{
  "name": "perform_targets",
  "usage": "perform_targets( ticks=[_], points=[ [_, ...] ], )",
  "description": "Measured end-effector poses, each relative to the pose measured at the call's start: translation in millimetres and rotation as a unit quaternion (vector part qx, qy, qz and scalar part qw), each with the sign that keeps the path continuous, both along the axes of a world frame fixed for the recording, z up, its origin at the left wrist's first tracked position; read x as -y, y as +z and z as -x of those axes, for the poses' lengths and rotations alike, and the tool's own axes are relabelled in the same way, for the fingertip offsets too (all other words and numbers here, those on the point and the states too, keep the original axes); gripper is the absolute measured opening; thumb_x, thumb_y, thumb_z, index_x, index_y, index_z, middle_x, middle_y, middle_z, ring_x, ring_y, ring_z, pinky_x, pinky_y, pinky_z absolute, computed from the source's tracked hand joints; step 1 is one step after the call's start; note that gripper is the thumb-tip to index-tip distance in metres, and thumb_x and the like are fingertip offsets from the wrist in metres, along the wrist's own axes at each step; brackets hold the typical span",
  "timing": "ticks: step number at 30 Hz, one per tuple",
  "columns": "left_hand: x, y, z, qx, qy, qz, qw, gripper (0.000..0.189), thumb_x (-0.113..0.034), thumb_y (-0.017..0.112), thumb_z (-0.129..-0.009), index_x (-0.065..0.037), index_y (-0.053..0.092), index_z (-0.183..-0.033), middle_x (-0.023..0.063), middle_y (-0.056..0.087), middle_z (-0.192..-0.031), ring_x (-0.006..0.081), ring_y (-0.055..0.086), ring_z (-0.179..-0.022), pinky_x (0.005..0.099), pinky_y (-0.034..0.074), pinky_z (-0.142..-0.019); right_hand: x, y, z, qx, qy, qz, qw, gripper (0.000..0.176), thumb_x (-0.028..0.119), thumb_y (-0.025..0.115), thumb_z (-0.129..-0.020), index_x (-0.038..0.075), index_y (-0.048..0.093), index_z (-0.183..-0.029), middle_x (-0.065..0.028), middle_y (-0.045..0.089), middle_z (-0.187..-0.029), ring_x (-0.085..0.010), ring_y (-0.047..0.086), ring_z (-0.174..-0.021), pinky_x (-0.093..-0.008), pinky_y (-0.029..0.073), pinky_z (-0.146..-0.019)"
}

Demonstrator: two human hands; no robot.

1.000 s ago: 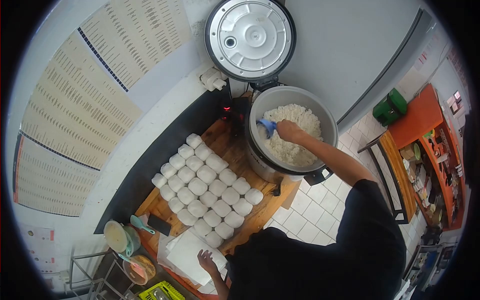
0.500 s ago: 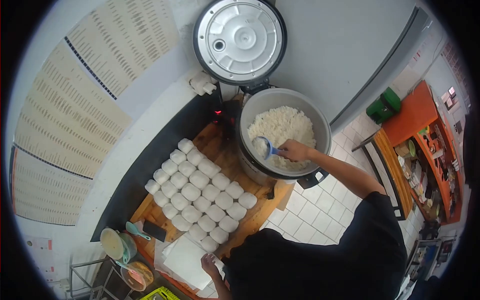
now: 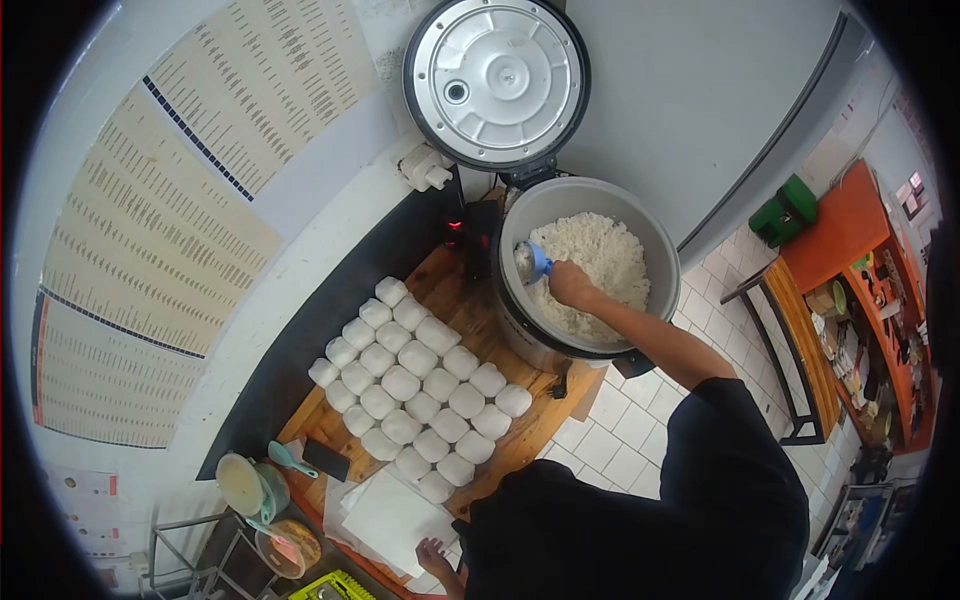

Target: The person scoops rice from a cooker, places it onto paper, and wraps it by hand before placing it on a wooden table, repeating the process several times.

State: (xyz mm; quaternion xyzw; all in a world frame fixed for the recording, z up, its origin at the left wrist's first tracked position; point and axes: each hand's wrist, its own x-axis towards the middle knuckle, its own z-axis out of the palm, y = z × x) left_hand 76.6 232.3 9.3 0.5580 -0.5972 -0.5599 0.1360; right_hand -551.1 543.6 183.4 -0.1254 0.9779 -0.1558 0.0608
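My right hand (image 3: pixel 574 286) grips a blue-handled rice scoop (image 3: pixel 541 262) inside the large rice cooker (image 3: pixel 660 240). The scoop's head is against the inner wall of the pot, and white rice seems to be in it. Cooked white rice (image 3: pixel 605 250) fills the pot, and the silver lid (image 3: pixel 500 80) stands raised behind. Low in the view, my left hand (image 3: pixel 434 558) hovers by the white paper sheets (image 3: pixel 395 520), fingers loosely apart and nothing visible in them. Several rows of white wrapped rice portions (image 3: pixel 420 407) cover the wooden table (image 3: pixel 445 275) to the cooker's left.
A dark phone (image 3: pixel 326 460) and a light-blue spoon (image 3: pixel 290 459) lie at the table's left end. Tubs (image 3: pixel 240 485) and a bowl with a pink-handled utensil (image 3: pixel 285 548) stand beyond it. An orange shelf unit (image 3: pixel 845 240) is far right.
My right hand has shifted the scoop up against the pot's left inner wall and tilted it. My left hand stays near the paper. The whole view has shifted slightly.
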Motion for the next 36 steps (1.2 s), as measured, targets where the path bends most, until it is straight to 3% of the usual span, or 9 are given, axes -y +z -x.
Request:
perform_targets(
  ticks=[4, 11, 18, 23, 25, 29, 32, 34, 36],
  points=[
    [-5, -11, -10, 0.005, -0.026, -0.027, 0.999, 0.027, -0.026, 0.057, -0.097, -0.004, 0.057, -0.114, 0.0109, 0.067, -0.092, 0.0207, 0.067, -0.078, 0.0295, 0.048, -0.059, -23, 40, -36, 0.043, 0.064, 0.020, 0.997, 0.025, 0.016, 0.057, -0.088, -0.006, 0.069, -0.090, -0.0255, 0.069, -0.085, -0.0397, 0.069, -0.076, -0.0449, 0.056, -0.070],
    [28, -3, 10, -0.002, -0.090, 0.072, 0.993, 0.020, -0.014, 0.053, -0.095, 0.004, 0.061, -0.099, 0.0113, 0.067, -0.083, 0.0191, 0.066, -0.071, 0.0291, 0.050, -0.058, -75, 121, -86, 0.254, -0.047, 0.346, 0.902, 0.028, 0.025, 0.059, -0.098, -0.002, 0.066, -0.100, 0.0009, 0.055, -0.064, -0.0044, 0.043, -0.046, -0.0220, 0.037, -0.042],
    [65, -4, -27, 0.083, -0.173, 0.375, 0.907, 0.038, -0.020, 0.069, -0.086, 0.000, 0.059, -0.116, 0.0212, 0.059, -0.120, 0.0374, 0.053, -0.115, 0.0486, 0.041, -0.099, -9, 191, -171, 0.225, 0.007, 0.442, 0.868, 0.021, 0.022, 0.055, -0.100, 0.003, 0.058, -0.109, -0.0037, 0.063, -0.081, -0.0061, 0.055, -0.061, -0.0220, 0.044, -0.051],
    [74, -8, -35, 0.134, -0.293, 0.389, 0.863, 0.102, -0.049, 0.077, -0.073, 0.001, 0.028, -0.148, 0.0268, 0.027, -0.153, 0.0428, 0.021, -0.144, 0.0527, 0.021, -0.116, 101, 102, -272, 0.498, 0.031, 0.538, 0.679, 0.025, 0.012, 0.058, -0.096, 0.007, 0.051, -0.119, -0.0059, 0.061, -0.089, -0.0082, 0.051, -0.054, -0.0225, 0.041, -0.045],
    [73, 27, -27, 0.218, -0.326, 0.299, 0.870, 0.115, -0.056, 0.073, -0.074, 0.001, 0.013, -0.153, 0.0253, 0.010, -0.159, 0.0407, 0.006, -0.148, 0.0522, 0.012, -0.119, 152, 52, -324, 0.611, -0.043, 0.521, 0.594, 0.030, 0.012, 0.058, -0.096, 0.009, 0.047, -0.123, -0.0046, 0.058, -0.085, -0.0065, 0.044, -0.050, -0.0214, 0.036, -0.042],
    [83, 12, -39, 0.223, -0.337, 0.297, 0.865, 0.121, -0.069, 0.069, -0.070, -0.003, 0.012, -0.154, 0.0228, 0.007, -0.160, 0.0388, 0.004, -0.149, 0.0509, 0.010, -0.120, 232, -55, -402, 0.755, -0.058, 0.355, 0.548, 0.031, 0.020, 0.052, -0.101, 0.011, 0.044, -0.130, -0.0021, 0.054, -0.082, -0.0054, 0.039, -0.049, -0.0204, 0.033, -0.041],
    [83, -3, -44, 0.211, -0.288, 0.318, 0.878, 0.125, -0.072, 0.067, -0.068, -0.001, 0.011, -0.154, 0.0209, 0.007, -0.161, 0.0351, 0.003, -0.150, 0.0490, 0.009, -0.120, 266, -114, -444, 0.713, -0.028, 0.281, 0.642, 0.035, 0.026, 0.053, -0.100, 0.013, 0.047, -0.132, 0.0008, 0.050, -0.079, -0.0060, 0.040, -0.052, -0.0206, 0.034, -0.042],
    [85, 4, -48, 0.225, -0.278, 0.298, 0.885, 0.129, -0.076, 0.065, -0.067, 0.002, 0.011, -0.153, 0.0226, 0.007, -0.160, 0.0354, 0.005, -0.150, 0.0490, 0.010, -0.120, 286, -110, -463, 0.591, 0.073, 0.232, 0.769, 0.038, 0.026, 0.053, -0.101, 0.013, 0.049, -0.136, 0.0004, 0.050, -0.079, -0.0073, 0.043, -0.053, -0.0228, 0.037, -0.043],
    [87, 10, -49, 0.230, -0.270, 0.284, 0.891, 0.131, -0.077, 0.066, -0.065, 0.004, 0.010, -0.152, 0.0220, 0.008, -0.160, 0.0336, 0.005, -0.150, 0.0480, 0.010, -0.120, 299, -116, -475, 0.283, 0.295, 0.191, 0.893, 0.042, 0.019, 0.052, -0.100, 0.013, 0.049, -0.141, -0.0041, 0.053, -0.079, -0.0155, 0.055, -0.058, -0.0309, 0.045, -0.047]
  ],
)
